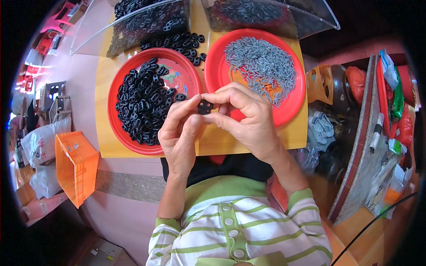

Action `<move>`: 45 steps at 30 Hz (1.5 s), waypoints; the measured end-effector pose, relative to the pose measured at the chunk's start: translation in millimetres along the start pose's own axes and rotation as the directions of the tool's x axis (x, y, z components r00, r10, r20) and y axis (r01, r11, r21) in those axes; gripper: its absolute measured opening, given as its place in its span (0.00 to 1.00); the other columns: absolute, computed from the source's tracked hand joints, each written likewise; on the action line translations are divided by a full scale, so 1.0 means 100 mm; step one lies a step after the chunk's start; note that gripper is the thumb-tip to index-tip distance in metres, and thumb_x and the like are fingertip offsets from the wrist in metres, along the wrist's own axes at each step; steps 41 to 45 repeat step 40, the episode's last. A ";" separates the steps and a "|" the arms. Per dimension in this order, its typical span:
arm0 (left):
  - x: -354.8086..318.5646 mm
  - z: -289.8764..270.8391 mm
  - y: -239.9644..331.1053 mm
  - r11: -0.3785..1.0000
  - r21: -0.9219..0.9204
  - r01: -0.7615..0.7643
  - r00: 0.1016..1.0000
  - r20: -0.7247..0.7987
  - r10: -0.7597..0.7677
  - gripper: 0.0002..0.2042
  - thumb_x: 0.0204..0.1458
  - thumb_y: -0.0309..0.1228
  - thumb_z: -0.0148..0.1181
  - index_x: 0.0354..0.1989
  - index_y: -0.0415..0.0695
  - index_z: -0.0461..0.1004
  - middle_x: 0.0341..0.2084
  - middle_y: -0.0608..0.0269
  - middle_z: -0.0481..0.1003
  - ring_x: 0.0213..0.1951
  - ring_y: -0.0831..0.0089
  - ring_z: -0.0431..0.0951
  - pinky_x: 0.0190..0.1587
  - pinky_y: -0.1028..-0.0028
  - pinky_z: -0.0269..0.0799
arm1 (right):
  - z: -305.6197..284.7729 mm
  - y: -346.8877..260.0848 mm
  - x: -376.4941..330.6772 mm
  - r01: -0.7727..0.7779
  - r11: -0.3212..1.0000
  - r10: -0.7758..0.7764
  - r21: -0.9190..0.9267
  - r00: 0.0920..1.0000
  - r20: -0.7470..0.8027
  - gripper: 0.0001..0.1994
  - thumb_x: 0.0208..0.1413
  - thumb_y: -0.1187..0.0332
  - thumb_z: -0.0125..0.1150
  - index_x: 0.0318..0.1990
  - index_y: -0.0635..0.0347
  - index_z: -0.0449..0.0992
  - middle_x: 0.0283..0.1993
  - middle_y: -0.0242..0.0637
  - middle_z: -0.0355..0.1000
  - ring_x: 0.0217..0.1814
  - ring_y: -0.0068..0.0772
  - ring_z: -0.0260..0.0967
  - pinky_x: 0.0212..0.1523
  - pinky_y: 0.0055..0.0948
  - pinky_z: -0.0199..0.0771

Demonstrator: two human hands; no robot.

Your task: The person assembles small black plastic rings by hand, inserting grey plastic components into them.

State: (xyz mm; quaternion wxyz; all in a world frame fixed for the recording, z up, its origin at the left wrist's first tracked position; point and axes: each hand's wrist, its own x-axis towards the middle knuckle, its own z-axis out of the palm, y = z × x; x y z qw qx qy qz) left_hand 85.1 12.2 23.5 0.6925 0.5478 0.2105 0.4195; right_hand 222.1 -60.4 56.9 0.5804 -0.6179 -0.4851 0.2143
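Observation:
Over the near edge of the two plates, my left hand [178, 131] and my right hand [246, 116] meet, thumbs and forefingers pinching a small black plastic cord lock piece [204, 107] with two holes between them. Under and left of my left hand is a red plate [112, 108] heaped with similar black cord lock pieces [140, 104]. A second red plate [212, 57] lies beyond my right hand, holding many small grey metal springs [262, 60]. Whether a spring sits in the held piece is too small to tell.
Two clear bins, one with black pieces [151, 24] and one with dark small parts [248, 15], stand at the table's back. Loose black pieces [191, 46] lie before the left bin. An orange crate [77, 166] is at left; a cluttered shelf [355, 155] is at right.

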 end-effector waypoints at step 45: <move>0.46 -0.41 0.14 0.287 0.891 -0.351 0.935 0.353 0.049 0.08 0.41 0.23 0.64 0.32 0.45 0.79 0.28 0.64 0.71 0.33 0.66 0.69 0.36 0.70 0.69 | -1.05 0.13 1.42 0.044 0.759 -0.339 -0.649 0.879 -0.336 0.18 0.48 0.71 0.64 0.49 0.59 0.76 0.29 0.32 0.73 0.24 0.14 0.63 0.27 0.19 0.65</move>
